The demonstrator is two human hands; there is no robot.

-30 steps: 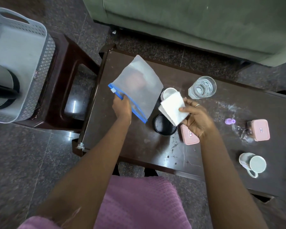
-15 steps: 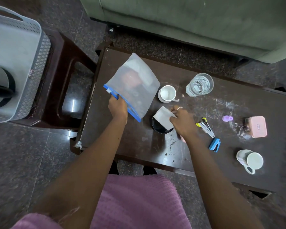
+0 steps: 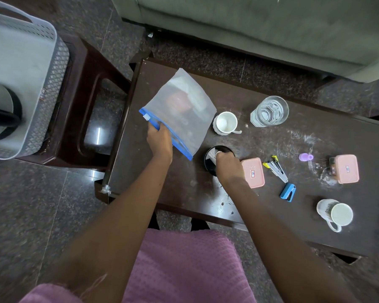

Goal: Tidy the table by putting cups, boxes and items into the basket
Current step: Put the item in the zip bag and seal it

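Note:
My left hand (image 3: 160,139) holds a frosted zip pouch (image 3: 181,108) with a blue strip above the dark table's (image 3: 153,193) left part. My right hand (image 3: 229,168) is closed and pressed down into a black cup (image 3: 210,162), with a bit of white tissue showing under the fingers. Behind the cup stands a small white cup (image 3: 225,123) next to a water glass (image 3: 269,111). To the right lie two pink boxes (image 3: 253,173) (image 3: 346,169), a stapler (image 3: 276,168), a blue stapler (image 3: 288,192) and a white mug (image 3: 336,214). The grey basket (image 3: 31,84) stands at far left.
The basket rests on a dark stool (image 3: 92,101) left of the table and holds a dark round appliance (image 3: 2,110). A small purple thing (image 3: 305,157) lies between the boxes. A green sofa (image 3: 249,25) runs behind the table. My pink-clad lap (image 3: 179,270) is at the near edge.
My right hand carried the folded white tissue down from above the table and pushed it into the black cup. The near pink box came into view. The left hand kept the pouch.

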